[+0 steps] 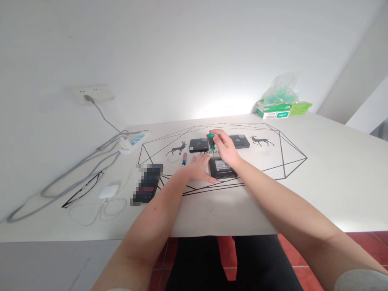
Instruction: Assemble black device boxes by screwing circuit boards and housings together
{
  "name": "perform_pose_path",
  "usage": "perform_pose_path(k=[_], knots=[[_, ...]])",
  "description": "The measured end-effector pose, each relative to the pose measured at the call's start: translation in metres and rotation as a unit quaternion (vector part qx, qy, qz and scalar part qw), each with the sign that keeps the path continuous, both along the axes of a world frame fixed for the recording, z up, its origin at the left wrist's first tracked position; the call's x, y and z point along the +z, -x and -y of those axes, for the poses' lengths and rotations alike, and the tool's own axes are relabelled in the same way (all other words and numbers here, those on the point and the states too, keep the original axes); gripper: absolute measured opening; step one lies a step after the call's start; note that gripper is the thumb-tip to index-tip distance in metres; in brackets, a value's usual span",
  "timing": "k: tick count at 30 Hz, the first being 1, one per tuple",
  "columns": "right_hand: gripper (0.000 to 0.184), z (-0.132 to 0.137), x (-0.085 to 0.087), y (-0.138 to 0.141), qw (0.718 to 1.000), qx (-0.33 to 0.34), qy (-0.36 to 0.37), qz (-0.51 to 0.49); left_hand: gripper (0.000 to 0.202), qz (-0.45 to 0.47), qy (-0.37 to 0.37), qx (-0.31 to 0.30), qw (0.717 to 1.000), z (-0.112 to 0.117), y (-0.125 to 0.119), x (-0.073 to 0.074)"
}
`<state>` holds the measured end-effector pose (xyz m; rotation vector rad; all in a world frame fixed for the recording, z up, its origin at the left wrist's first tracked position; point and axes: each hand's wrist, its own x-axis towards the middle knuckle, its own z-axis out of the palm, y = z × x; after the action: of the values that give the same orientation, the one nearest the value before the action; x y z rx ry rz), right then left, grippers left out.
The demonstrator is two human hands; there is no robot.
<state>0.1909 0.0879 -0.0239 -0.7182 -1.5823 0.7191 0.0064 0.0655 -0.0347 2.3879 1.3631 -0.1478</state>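
My right hand (223,146) is closed around the green and black handle of a screwdriver (211,142), held upright over a black drive-like device (223,167) lying on the white table (321,182). Flat on the table just left of that device lies my left hand (200,169), fingers stretched out and its thumb against the device's edge. Two more black devices lie behind: one (198,144) left of the screwdriver and one (241,141) to its right. A small blue screwdriver (184,159) lies to the left of my left hand.
A dark phone (148,185) lies at centre left, with glasses (83,188) and a white charger with cable (108,191) further left. A power strip (133,142) with grey cables runs to a wall socket (92,93). Green boxes and a plastic bag (280,103) sit at the back right.
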Motion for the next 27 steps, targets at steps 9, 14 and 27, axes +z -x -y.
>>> perform_pose_path(k=[9,14,27], knots=[[0.034,0.0078,-0.0001,-0.0013,0.991,-0.088,-0.078,0.057,0.141,0.012,0.007,-0.006,1.000,0.0003,0.0018,-0.0001],[0.035,0.0081,-0.0002,-0.0019,0.996,-0.042,-0.063,0.041,0.143,-0.002,0.006,-0.002,1.000,0.0007,0.0005,0.0014],[0.031,0.0089,-0.0031,-0.0024,0.995,-0.061,-0.071,0.035,0.143,0.006,0.011,-0.002,1.000,0.0020,0.0009,0.0021]])
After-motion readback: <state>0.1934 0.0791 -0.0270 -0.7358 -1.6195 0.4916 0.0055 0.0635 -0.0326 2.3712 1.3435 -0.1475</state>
